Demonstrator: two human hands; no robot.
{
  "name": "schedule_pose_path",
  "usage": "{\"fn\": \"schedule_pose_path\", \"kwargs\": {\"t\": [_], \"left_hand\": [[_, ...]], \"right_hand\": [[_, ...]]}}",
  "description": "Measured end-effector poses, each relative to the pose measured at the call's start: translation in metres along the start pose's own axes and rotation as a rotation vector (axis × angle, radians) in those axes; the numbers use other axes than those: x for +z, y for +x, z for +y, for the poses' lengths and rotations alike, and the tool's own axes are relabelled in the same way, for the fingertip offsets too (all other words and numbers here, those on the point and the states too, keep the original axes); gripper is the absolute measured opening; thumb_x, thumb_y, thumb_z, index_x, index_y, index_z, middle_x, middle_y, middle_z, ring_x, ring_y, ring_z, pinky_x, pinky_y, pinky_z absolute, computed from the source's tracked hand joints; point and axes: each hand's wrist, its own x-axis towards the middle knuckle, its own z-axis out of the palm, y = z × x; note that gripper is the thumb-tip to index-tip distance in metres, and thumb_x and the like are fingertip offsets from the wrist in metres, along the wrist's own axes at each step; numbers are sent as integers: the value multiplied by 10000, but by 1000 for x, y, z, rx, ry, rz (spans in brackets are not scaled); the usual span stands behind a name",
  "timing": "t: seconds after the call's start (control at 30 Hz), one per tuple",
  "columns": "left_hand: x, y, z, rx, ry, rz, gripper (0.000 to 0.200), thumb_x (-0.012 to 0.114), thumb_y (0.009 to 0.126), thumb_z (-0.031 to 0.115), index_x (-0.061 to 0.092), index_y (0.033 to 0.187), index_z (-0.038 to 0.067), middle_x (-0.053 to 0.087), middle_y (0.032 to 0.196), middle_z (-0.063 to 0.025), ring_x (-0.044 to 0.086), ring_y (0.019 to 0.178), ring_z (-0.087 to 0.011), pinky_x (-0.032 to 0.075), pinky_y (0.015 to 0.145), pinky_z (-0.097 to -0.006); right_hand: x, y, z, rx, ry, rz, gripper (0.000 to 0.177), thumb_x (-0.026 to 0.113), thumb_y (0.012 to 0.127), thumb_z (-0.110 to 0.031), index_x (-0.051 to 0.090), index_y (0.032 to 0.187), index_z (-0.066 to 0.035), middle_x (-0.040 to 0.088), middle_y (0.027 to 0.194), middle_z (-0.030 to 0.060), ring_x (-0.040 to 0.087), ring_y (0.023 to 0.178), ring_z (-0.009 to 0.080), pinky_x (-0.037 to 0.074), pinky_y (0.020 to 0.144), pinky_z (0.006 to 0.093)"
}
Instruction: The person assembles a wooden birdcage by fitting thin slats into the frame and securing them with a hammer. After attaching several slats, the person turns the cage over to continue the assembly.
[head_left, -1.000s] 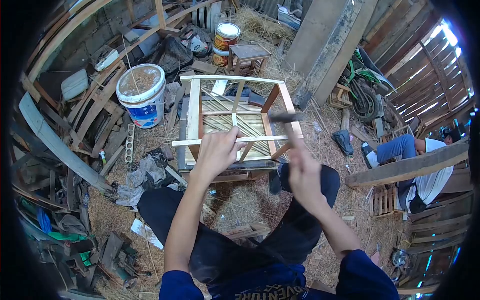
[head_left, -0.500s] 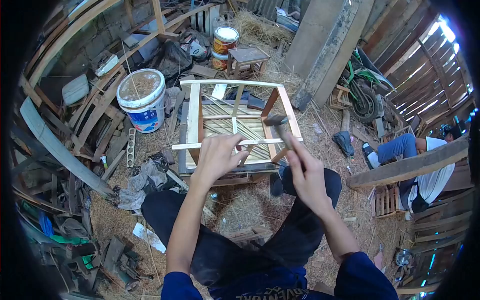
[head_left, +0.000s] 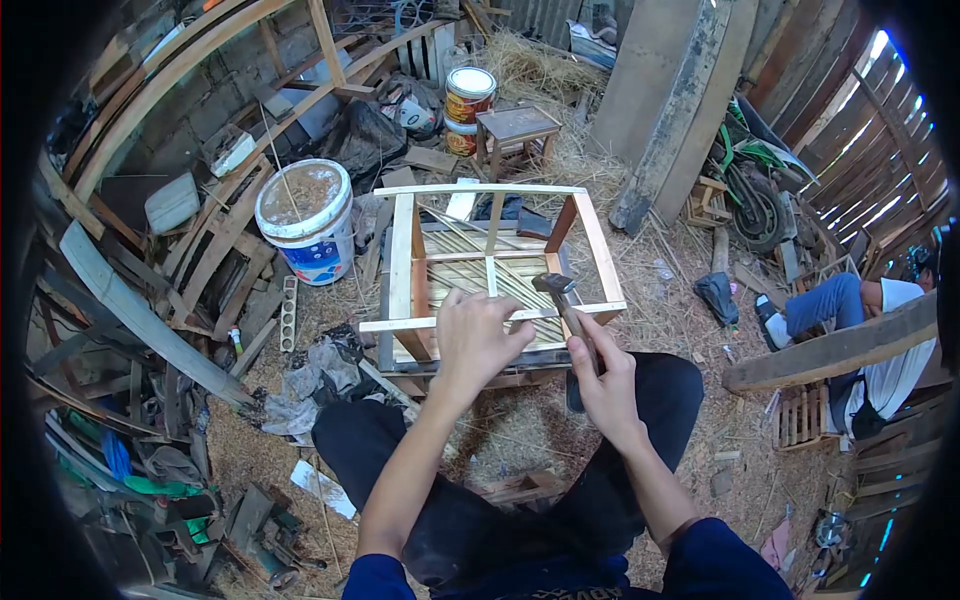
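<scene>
A pale wooden frame (head_left: 403, 265) with crosspieces stands on a low dark-edged bench (head_left: 440, 366) before my knees. My left hand (head_left: 478, 340) is at the frame's front rail (head_left: 395, 326), its fingers bent over the wood and thumb and forefinger close together. Whatever lies between those fingertips is too small to make out. In my right hand (head_left: 607, 385) is a hammer (head_left: 556, 285), gripped by its handle. The hammer's dark metal head is just above the rail, right of my left fingers. Thin wooden strips (head_left: 510, 272) lie crisscrossed inside and beneath the frame.
A large white bucket (head_left: 305, 215) stands left of the bench, with stacked paint pails (head_left: 468, 105) and a small stool (head_left: 517, 130) behind. At right, a person (head_left: 850, 310) sits behind a wooden beam (head_left: 830, 347); a green motorbike (head_left: 750, 190) stands farther back. Straw and shavings cover the floor.
The camera view has shifted, so the surroundings sit lower and farther right. The hammer has come closer to the left hand, and the left fingers are more bent at the rail.
</scene>
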Motion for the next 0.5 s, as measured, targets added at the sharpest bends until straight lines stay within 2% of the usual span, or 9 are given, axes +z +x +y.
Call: {"fn": "schedule_pose_path", "kwargs": {"t": [0.1,0.2,0.37,0.5], "left_hand": [[11,-4,7,22,12,121,213,812,761,296,816,847,100,764,772,-90,691,732,-229,419,800,-396],[25,-9,4,73,77,227,192,812,758,273,781,829,98,745,753,-70,657,706,-230,413,796,-401],[31,-9,6,114,183,241,168,793,756,231,725,833,98,712,742,-55,616,703,-230,411,802,-409],[24,-11,9,133,183,202,171,773,749,211,714,844,81,713,777,-66,618,735,-235,417,810,-422]], "right_hand": [[5,4,3,56,64,-41,387,670,1071,-189,648,1417,-16,775,1113,255,791,993,334,584,868,399],[6,14,5,46,46,-92,385,678,1066,-189,655,1409,-15,775,1120,254,791,1014,339,589,873,400],[20,22,32,-122,129,-23,401,703,1049,-186,662,1408,-15,770,1134,261,785,1037,360,598,866,394],[10,14,45,-135,116,-41,409,715,1036,-180,667,1420,-47,771,1096,258,787,996,371,601,834,408]]}}
